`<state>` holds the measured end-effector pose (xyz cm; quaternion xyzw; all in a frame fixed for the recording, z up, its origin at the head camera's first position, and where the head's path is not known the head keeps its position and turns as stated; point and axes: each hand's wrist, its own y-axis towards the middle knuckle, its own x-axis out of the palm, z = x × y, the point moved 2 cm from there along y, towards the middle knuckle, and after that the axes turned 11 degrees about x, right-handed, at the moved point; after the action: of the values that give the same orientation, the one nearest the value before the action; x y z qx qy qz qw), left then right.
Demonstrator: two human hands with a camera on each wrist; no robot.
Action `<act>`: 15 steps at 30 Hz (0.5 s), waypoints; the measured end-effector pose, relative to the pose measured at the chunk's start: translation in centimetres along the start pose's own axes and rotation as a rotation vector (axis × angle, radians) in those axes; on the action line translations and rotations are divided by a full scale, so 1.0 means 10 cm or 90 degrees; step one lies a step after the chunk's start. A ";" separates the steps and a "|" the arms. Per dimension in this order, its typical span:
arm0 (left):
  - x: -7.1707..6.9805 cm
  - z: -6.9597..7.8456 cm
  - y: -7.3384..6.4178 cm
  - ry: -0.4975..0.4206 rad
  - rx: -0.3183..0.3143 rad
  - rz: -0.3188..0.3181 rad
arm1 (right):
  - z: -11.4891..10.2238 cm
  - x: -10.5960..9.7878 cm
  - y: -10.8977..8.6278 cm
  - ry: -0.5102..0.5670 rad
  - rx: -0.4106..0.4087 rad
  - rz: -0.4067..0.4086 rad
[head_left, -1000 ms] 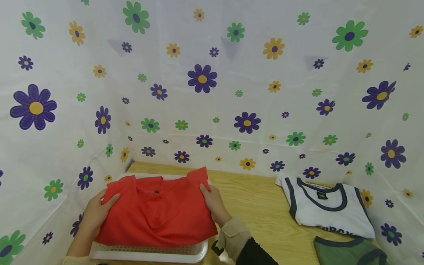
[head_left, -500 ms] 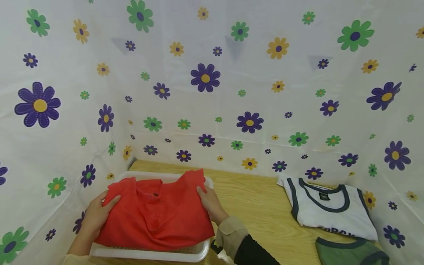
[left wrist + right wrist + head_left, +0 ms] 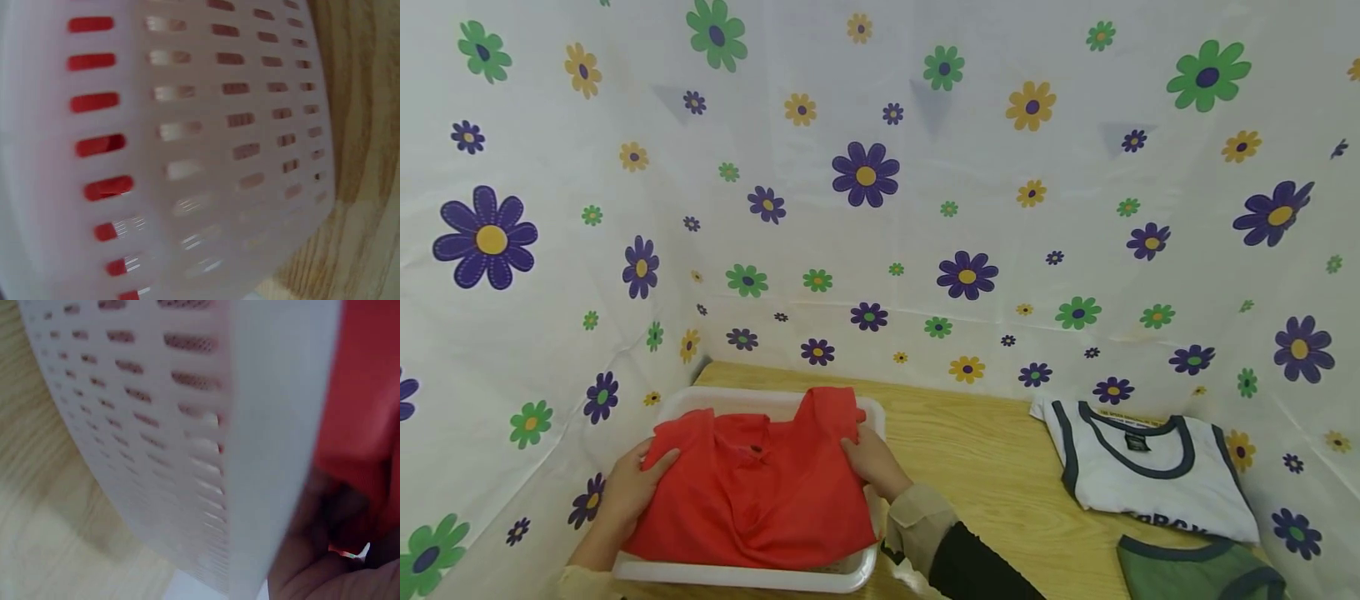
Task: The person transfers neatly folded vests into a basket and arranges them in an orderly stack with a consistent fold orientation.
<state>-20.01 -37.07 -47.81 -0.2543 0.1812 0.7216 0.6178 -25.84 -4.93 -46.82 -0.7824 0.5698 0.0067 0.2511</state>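
Both hands hold a folded red shirt (image 3: 752,500) by its sides, with its collar opening facing up. My left hand (image 3: 628,493) grips the left edge, thumb on top of the cloth. On the opposite edge my right hand (image 3: 874,462) pinches the fabric, and in the right wrist view its fingers (image 3: 300,550) are inside the basket rim. The shirt lies within the outline of a white plastic basket (image 3: 730,575). Through the upper slots of the basket wall (image 3: 137,125), red cloth shows in the left wrist view.
A folded white T-shirt (image 3: 1105,479) with dark trim lies at the right of the wooden table (image 3: 962,467). In front of it is a green shirt (image 3: 1187,571), partly cut off by the frame. A flower-print curtain (image 3: 910,233) encloses the back and sides.
The shirt has come down into the basket, more of whose back rim and right side now show. Both hands have moved slightly inward with it.
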 end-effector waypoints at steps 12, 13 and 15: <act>0.10 -0.10 0.06 0.029 0.005 0.001 | -0.10 0.09 0.03 -0.229 -0.002 -0.006; 0.11 -0.11 0.06 0.034 0.005 0.001 | -0.11 0.10 0.03 -0.243 0.000 -0.005; 0.12 -0.12 0.07 0.047 0.005 -0.001 | -0.12 0.11 0.03 -0.268 0.010 -0.002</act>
<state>-20.67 -36.93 -49.47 -0.2784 0.2069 0.7106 0.6121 -26.04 -6.50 -46.21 -0.7627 0.5036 0.1653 0.3706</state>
